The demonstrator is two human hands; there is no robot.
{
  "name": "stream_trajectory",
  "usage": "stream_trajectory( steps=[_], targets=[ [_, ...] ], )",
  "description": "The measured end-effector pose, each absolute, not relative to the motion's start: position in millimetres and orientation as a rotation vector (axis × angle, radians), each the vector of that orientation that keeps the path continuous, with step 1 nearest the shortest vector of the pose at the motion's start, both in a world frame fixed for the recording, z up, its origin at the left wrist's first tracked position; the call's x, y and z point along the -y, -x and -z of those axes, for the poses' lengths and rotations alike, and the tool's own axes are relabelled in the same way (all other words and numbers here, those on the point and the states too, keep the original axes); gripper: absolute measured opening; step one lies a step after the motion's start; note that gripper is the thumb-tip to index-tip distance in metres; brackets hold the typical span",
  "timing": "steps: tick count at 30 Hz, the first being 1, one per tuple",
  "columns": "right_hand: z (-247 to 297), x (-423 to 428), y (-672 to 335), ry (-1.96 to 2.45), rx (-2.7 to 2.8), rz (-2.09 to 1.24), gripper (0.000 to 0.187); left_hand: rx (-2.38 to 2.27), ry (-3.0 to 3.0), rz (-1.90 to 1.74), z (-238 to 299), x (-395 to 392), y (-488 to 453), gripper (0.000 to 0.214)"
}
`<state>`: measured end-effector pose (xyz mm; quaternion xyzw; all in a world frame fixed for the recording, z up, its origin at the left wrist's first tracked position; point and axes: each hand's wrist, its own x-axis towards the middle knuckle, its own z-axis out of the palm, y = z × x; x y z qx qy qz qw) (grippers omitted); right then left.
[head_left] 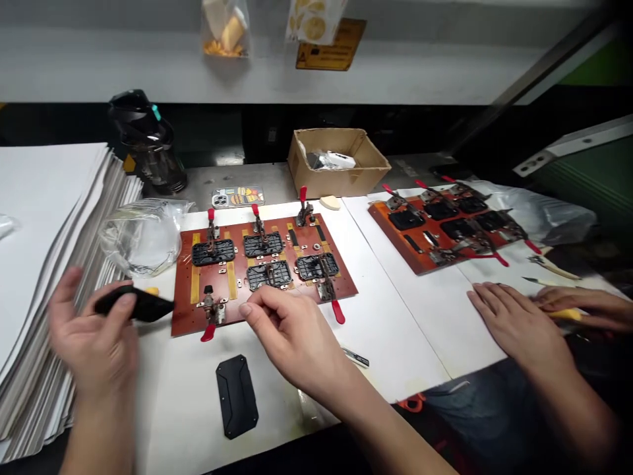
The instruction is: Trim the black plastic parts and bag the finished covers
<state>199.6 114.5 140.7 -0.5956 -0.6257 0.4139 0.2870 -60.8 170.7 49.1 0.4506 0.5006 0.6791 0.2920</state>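
White paper covers the surface (390, 343), a seam crossing it; bare grey metal strip (198, 178) behind. Pale, smooth panel (123, 59) above, clear plastic bag (225, 30) hanging in front. Thick stack of white sheets (44, 198) at left, open cardboard box (341, 183) at back. Co-worker's hand (519, 323) lies on the paper, right side, near a second board (393, 237).

Red-brown flat board (182, 310) in the middle: metal toggle clamps, glossy red handles (337, 312), ribbed black rectangular parts (264, 245). Left hand (93, 336) grips a dark, thin part (151, 307) by the board's left corner. Right hand (301, 336) at the board's front edge, fingers curled; can't tell if holding anything. Matte black plate (237, 396), chamfered corners, engraved lines, lies in front.
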Motion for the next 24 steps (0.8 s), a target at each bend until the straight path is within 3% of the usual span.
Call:
stream_trajectory(
  steps=[4, 7, 9, 15, 21, 24],
  targets=[
    [-143.6, -106.4, -197.2, 1.443, 1.686, -1.168, 0.018, -1.387, -1.186, -1.696, -94.7, -148.5, 43.8, 0.078],
    [-141.7, -99.0, -192.0, 1.324, 1.75, -1.282, 0.046, -1.455, -1.283, -1.463, -111.7, -121.5, 21.1, 0.065],
    [-137.9, -92.9, -189.4, 1.253, 1.824, -1.332, 0.053, -1.441, -1.347, -1.344, -113.1, -103.7, 9.0, 0.057],
    [-126.2, -83.1, -190.9, 1.322, 1.721, -1.246, 0.01, -1.555, -1.453, -1.309, -107.5, -78.5, 5.4, 0.046],
    [-136.5, -91.0, -200.2, 1.119, 1.496, -1.119, 0.011, -1.517, -1.711, -0.787, -104.9, -80.0, 29.8, 0.034],
    [-138.5, -92.3, -203.3, 1.13, 1.51, -1.148, 0.014, -1.558, -1.648, -0.794, -102.1, -74.3, 32.3, 0.034]
  ],
)
